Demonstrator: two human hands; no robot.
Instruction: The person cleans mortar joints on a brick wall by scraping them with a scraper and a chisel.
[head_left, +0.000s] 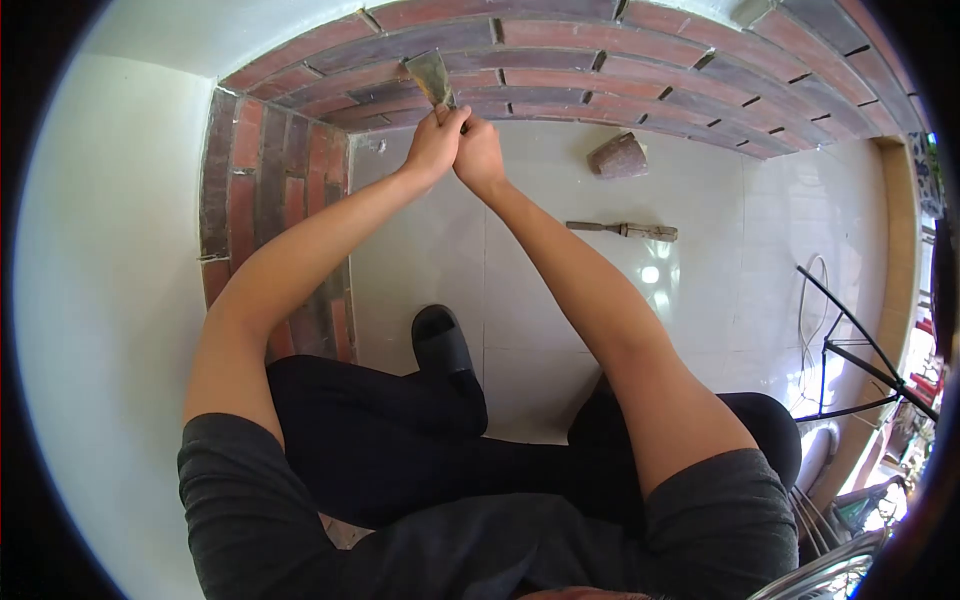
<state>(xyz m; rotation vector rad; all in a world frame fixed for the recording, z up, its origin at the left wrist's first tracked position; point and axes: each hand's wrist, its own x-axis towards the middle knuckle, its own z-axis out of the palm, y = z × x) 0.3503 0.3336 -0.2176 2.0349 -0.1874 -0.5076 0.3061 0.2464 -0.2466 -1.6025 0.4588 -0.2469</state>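
Both arms reach forward to a putty knife point(431, 77) with a wide, stained blade. My left hand point(434, 146) and my right hand point(479, 156) are closed together round its handle, which is mostly hidden by the fingers. The blade points up and slightly left, overlapping the red and dark brick wall point(545, 66) near its left corner. On the tiled floor to the right lies an old chisel point(624, 230) with a worn handle. Beyond it, near the wall's foot, rests a brownish, block-like piece point(619, 157).
A narrower brick face point(262, 180) meets the brick wall at the left, beside a plain white wall point(120, 260). A black folding metal stand point(865, 365) and a white cable point(803, 310) are at the right. My black slipper point(441, 340) is on the pale tiles point(540, 300).
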